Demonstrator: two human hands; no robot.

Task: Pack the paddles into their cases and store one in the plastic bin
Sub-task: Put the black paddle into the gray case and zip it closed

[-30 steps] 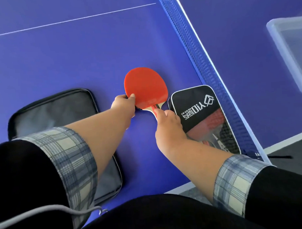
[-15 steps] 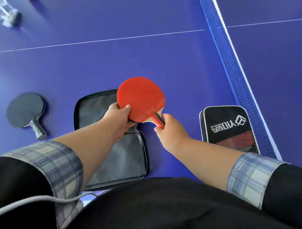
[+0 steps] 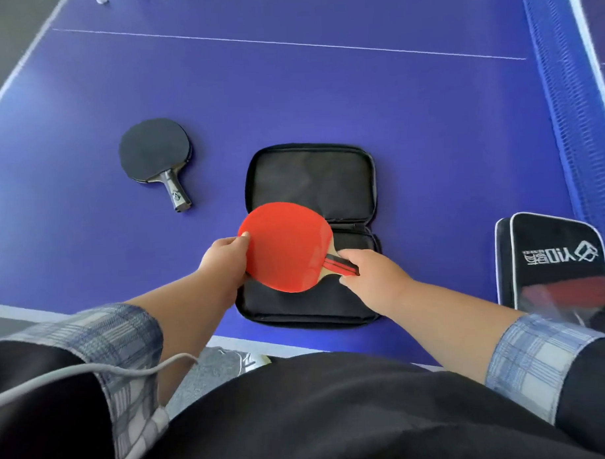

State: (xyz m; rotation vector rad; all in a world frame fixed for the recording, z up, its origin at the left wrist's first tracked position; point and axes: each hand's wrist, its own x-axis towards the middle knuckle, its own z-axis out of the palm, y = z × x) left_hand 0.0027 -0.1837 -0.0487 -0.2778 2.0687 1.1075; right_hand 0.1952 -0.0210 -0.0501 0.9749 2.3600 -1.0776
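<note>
A red paddle point(image 3: 288, 245) hovers over the near half of an open black zip case point(image 3: 309, 181) that lies flat on the blue table. My left hand point(image 3: 226, 259) pinches the blade's left edge. My right hand point(image 3: 371, 268) grips its striped handle. A black paddle point(image 3: 154, 152) lies on the table to the left, handle toward me. At the right, a second case point(image 3: 549, 255) with white lettering shows a red paddle through its clear window. The plastic bin is out of view.
The blue net point(image 3: 571, 99) runs along the right side of the table point(image 3: 323, 91). The table's near edge is just below the open case. A grey cable crosses my left sleeve. A shoe on the floor shows below the edge.
Both hands carried the red paddle left from beside the lettered case until it sits over the open black case. The view swung left, bringing the black paddle in.
</note>
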